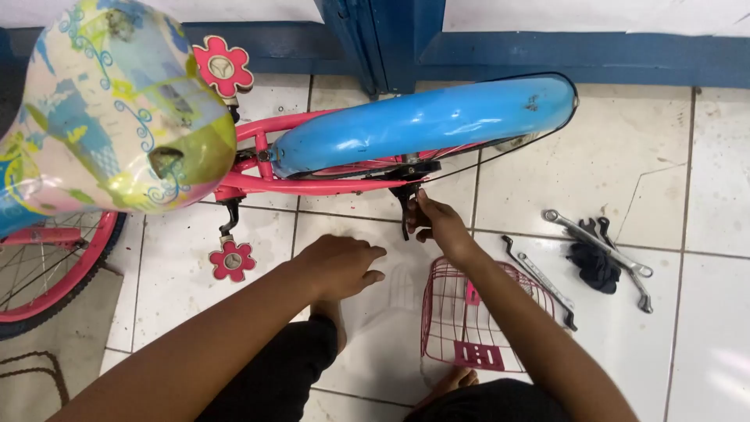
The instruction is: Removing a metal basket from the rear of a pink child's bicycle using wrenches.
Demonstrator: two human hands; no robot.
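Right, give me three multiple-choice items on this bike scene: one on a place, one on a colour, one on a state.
1. Where does the pink wire basket lie?
A. On the tiled floor by the person's knees
B. Mounted on the handlebars
C. On top of the saddle

2. What colour is the mudguard over the wheel?
A. Pink
B. Blue
C. Black

3. What is the right hand doing?
A. Resting flat on the floor
B. Holding a spanner
C. Fingers at the black brake part under the mudguard

Answers:
1 A: the basket sits on the tiles, detached from the bike.
2 B: the mudguard is light blue against the pink frame.
3 C: its fingertips meet the black part, while the spanners lie untouched on the floor and the left hand hovers empty.
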